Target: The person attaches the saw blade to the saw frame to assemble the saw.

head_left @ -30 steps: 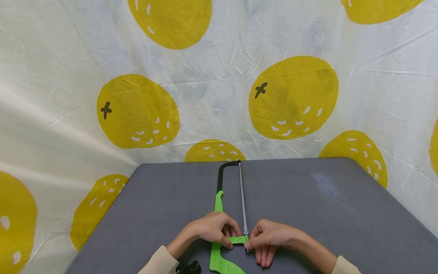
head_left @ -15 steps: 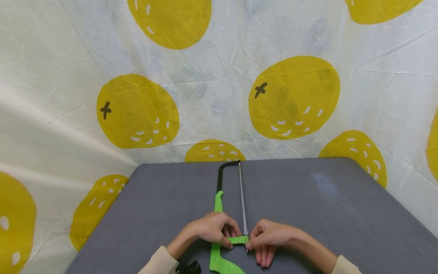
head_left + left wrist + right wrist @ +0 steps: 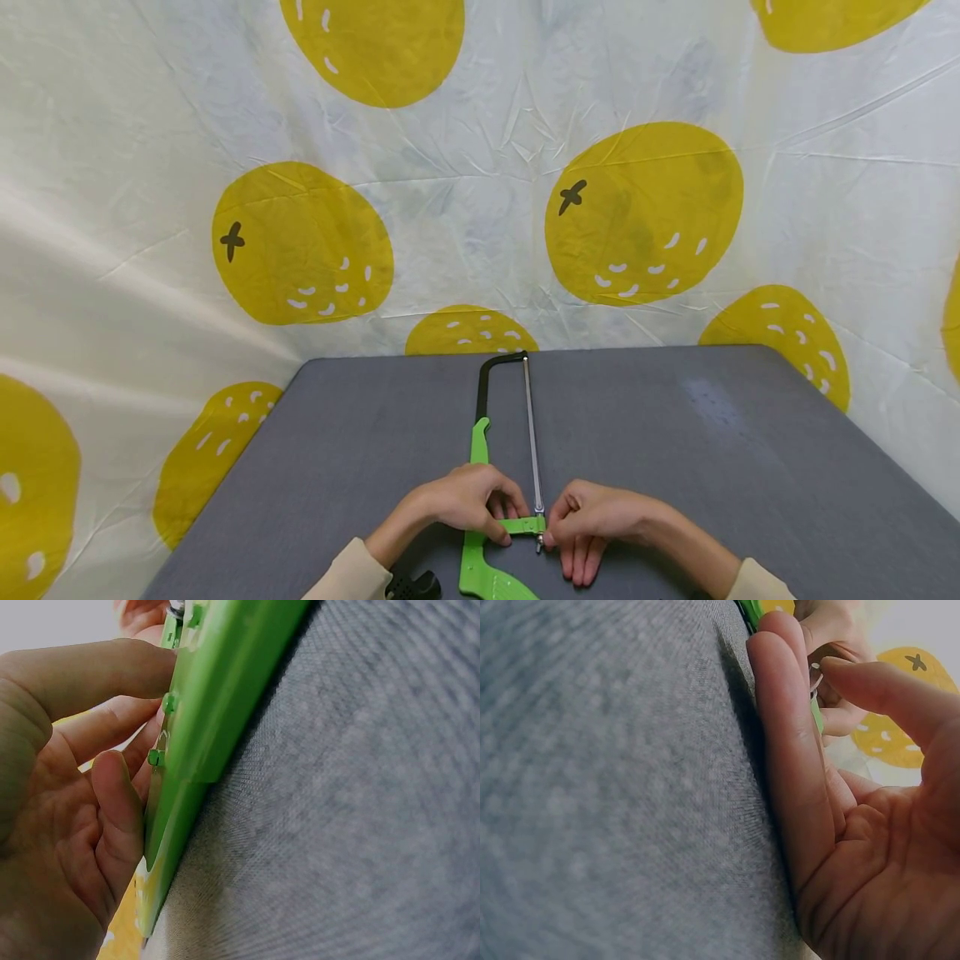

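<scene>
A hacksaw (image 3: pixel 474 554) with a green handle and a black front frame lies flat, its blade (image 3: pixel 531 433) on the right side. My left hand (image 3: pixel 468 496) grips the saw's green cross arm (image 3: pixel 523 526), thumb on the near side and fingers on the far side. At the blade's near end, a small silver wing nut (image 3: pixel 539 543) sticks out below that arm. My right hand (image 3: pixel 596 518) pinches at it with thumb and forefinger. Its lower fingers (image 3: pixel 787 727) are stretched along the table in the right wrist view.
The saw lies on a grey cloth-covered table (image 3: pixel 675 450). A white curtain (image 3: pixel 480 242) printed with yellow fruit hangs behind and to the sides. Beside my left sleeve (image 3: pixel 351 573) is a black object (image 3: pixel 420 586) at the bottom edge.
My right thumb has shifted slightly right, and more of the wing nut shows than before. The left hand and the hacksaw stay in place.
</scene>
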Available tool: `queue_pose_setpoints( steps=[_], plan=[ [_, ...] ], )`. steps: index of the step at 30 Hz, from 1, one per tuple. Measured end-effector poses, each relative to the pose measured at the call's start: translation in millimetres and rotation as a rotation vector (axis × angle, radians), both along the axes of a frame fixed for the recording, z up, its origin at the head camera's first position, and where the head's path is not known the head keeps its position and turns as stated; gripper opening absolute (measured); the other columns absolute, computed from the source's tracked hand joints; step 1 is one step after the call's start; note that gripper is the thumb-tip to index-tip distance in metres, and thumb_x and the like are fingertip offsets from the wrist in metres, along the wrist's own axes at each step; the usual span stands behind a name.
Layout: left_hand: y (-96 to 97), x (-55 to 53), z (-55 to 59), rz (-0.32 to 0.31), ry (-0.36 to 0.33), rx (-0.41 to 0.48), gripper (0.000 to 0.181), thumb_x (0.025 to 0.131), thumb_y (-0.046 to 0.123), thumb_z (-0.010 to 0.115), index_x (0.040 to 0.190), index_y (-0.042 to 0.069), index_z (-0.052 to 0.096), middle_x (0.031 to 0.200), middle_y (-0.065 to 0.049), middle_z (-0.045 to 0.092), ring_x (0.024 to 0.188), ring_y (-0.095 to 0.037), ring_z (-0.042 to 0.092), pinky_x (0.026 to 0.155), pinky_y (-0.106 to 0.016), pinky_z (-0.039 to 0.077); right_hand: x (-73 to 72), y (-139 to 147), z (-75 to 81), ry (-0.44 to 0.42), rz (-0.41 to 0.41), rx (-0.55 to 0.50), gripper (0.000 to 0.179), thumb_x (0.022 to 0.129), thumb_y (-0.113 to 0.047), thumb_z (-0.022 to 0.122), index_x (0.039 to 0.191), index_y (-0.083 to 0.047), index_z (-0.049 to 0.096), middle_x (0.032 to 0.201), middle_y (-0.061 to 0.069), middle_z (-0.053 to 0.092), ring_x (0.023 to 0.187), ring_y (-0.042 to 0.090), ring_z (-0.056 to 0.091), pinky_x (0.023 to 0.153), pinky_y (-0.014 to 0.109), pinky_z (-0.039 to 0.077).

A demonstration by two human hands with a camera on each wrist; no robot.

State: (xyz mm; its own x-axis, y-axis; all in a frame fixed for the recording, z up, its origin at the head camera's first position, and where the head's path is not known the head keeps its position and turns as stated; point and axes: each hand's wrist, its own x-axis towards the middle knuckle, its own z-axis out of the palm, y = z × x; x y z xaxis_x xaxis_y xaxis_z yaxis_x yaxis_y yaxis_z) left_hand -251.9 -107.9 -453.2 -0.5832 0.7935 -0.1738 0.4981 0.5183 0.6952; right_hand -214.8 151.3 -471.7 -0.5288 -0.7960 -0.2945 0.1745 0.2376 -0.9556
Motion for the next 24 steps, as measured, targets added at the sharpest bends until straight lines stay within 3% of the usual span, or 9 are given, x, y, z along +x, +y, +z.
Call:
queue_pose_setpoints(
  steps=[24],
  plan=[
    [-0.2,-0.3,2.4,0.005,-0.03,0.003,0.026,0.082,0.011,0.086,0.105,0.022,0.08,0.088,0.016,0.073,0.075,0.005,0.065,0.069,-0.017,0.056,-0.1,0.8,2.3,0.007,0.02,-0.006,0.013,0.093,-0.008,0.063,0.095,0.002,0.071,0.07,0.002,0.073,0.059,0.007,0.071,0.055,0.023,0.06]
  ],
)
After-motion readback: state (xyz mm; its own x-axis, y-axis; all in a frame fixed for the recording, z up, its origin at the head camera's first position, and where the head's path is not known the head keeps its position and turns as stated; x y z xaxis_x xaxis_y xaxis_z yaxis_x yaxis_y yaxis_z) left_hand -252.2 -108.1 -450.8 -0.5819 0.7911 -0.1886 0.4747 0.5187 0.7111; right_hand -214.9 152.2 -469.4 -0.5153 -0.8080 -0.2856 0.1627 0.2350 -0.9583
